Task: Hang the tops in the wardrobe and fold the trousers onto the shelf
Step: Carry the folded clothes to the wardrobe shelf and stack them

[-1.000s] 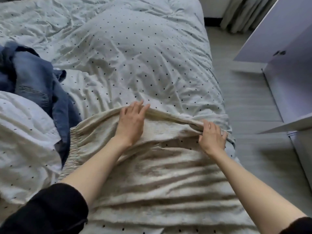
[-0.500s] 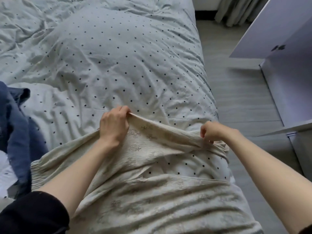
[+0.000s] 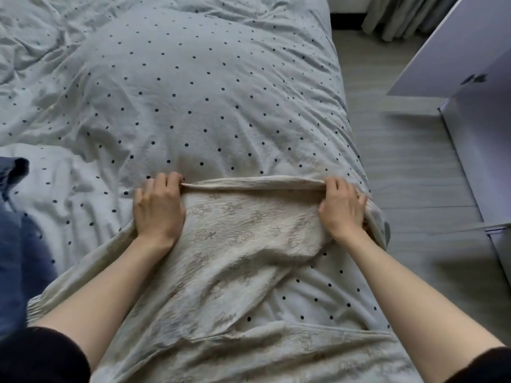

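Trousers stretched across the bed

Duvet (image 3: 193, 92), pale and dotted, is covering the bed. Cream patterned trousers (image 3: 229, 244) are lying over it near the foot. Blue denim garment (image 3: 13, 230) is bunching at the left edge. Left hand (image 3: 159, 207) and right hand (image 3: 341, 208) are each gripping the far edge of the trousers, fingers curled, pulling it taut between them.

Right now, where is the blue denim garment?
In the head view the blue denim garment lies at the far left edge on the dotted duvet, left of the left hand and the cream trousers.
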`<action>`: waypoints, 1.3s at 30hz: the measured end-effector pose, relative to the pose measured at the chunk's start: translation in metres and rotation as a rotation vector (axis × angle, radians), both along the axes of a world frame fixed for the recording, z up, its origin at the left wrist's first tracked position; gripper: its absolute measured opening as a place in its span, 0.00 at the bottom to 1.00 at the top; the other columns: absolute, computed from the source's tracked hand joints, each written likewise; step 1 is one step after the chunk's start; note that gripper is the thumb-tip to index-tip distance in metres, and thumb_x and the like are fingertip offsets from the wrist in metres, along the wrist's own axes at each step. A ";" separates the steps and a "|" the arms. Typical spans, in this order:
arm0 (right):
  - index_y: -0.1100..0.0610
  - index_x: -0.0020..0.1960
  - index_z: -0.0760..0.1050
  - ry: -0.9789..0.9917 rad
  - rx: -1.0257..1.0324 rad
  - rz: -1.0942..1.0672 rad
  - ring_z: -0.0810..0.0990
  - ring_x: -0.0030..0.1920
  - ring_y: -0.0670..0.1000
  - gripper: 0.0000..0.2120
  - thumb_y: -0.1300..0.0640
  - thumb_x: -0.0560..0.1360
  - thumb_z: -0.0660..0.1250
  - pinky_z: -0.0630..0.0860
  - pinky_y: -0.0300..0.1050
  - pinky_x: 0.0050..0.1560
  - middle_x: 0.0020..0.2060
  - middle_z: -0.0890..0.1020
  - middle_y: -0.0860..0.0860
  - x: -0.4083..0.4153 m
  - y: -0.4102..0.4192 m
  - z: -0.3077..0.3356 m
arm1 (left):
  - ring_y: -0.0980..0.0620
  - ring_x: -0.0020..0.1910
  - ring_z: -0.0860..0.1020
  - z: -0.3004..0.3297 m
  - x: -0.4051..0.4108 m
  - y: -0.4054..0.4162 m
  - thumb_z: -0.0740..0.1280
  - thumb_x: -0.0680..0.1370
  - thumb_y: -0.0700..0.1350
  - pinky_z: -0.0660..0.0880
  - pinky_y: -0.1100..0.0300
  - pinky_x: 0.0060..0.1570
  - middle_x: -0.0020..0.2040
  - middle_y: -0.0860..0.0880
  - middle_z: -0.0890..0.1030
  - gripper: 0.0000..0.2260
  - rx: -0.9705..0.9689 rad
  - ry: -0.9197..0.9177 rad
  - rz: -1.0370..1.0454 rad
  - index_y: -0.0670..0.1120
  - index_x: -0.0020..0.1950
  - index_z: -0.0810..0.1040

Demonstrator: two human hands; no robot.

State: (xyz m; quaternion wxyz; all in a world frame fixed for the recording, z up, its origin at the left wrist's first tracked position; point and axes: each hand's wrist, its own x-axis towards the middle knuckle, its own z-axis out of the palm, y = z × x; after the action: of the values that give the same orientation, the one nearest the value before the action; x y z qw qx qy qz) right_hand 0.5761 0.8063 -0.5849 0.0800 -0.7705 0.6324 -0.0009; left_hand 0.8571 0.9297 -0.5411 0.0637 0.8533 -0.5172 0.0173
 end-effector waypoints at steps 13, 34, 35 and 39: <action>0.55 0.60 0.77 -0.132 0.143 -0.706 0.73 0.61 0.64 0.16 0.63 0.75 0.59 0.68 0.54 0.64 0.60 0.77 0.62 -0.107 -0.040 0.016 | 0.44 0.47 0.76 -0.004 -0.066 -0.041 0.64 0.77 0.41 0.61 0.53 0.47 0.48 0.44 0.82 0.08 -0.038 0.154 -0.263 0.45 0.53 0.81; 0.52 0.73 0.64 -0.476 0.283 0.026 0.57 0.75 0.54 0.22 0.53 0.80 0.59 0.52 0.49 0.74 0.75 0.60 0.53 -0.013 -0.093 0.014 | 0.47 0.77 0.50 -0.026 -0.061 0.009 0.34 0.74 0.62 0.33 0.40 0.69 0.78 0.50 0.53 0.32 0.446 -0.067 -0.280 0.58 0.76 0.54; 0.51 0.73 0.65 -0.451 0.227 0.056 0.56 0.75 0.53 0.21 0.53 0.80 0.59 0.52 0.51 0.74 0.76 0.59 0.52 -0.013 -0.097 0.018 | 0.47 0.77 0.48 -0.030 -0.058 0.007 0.36 0.76 0.62 0.31 0.40 0.67 0.78 0.51 0.51 0.29 0.445 -0.105 -0.278 0.59 0.76 0.50; 0.54 0.70 0.68 -0.451 0.170 0.001 0.61 0.73 0.53 0.20 0.52 0.80 0.58 0.57 0.52 0.72 0.74 0.64 0.52 -0.013 -0.091 0.030 | 0.46 0.77 0.45 -0.029 -0.049 0.010 0.39 0.79 0.61 0.26 0.41 0.65 0.78 0.49 0.50 0.26 0.449 -0.118 -0.271 0.58 0.77 0.47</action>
State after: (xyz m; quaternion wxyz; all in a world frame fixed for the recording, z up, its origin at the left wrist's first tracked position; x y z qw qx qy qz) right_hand 0.5636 0.7152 -0.5549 0.2840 -0.7417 0.5957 -0.1196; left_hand 0.8085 0.9400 -0.5701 -0.1557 0.7666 -0.6204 -0.0569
